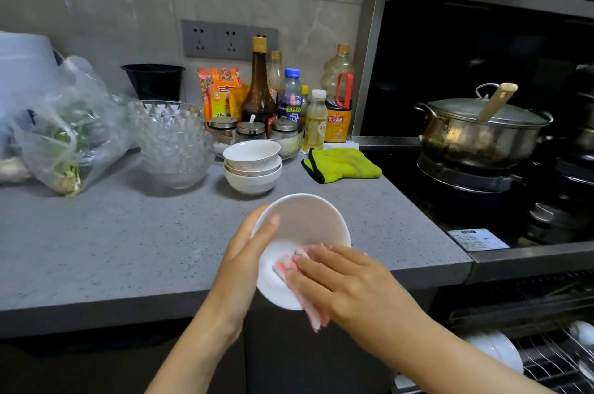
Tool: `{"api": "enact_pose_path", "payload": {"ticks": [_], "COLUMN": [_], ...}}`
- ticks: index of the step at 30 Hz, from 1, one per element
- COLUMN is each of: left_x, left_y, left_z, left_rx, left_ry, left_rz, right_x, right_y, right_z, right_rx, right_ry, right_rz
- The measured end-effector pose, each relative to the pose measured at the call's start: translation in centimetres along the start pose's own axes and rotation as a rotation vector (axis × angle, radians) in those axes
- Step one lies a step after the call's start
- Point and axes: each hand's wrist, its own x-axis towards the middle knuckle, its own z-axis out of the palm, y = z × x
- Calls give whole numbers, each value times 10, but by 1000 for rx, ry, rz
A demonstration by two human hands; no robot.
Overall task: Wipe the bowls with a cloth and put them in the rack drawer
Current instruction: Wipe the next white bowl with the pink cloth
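Right hand [347,281] is lying at the bottom middle of the frame, fingers flat and together, pressing a pink and white cloth [286,265] into the white bowl [302,223]. Left hand [244,252] is gripping that bowl by its left rim, thumb inside, just above the counter [128,249] edge. The bowl is looking round, smooth and clean, tipping its open side toward the camera. The rack drawer [553,364] is sitting open at the lower right, so the wiping hand is nearer to it. 3 stacked bowls [252,168] are waiting above, mid-frame.
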Motion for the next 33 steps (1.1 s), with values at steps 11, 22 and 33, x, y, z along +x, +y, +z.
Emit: {"api": "enact_pose_path", "payload": {"ticks": [11,22,33], "left_x": [4,3,1], "left_y": [6,-7,-15], "left_z": [3,12,16], "left_rx": [-87,-152,-155], "left_ry": [54,78,82], "left_rz": [-68,-93,-20], "right_x": [11,24,23], "right_y": [-10,-23,-22], "right_z": [-7,-2,0], "right_rx": [23,101,166], "right_ry": [48,120,139], "right_rz": [80,200,231]}}
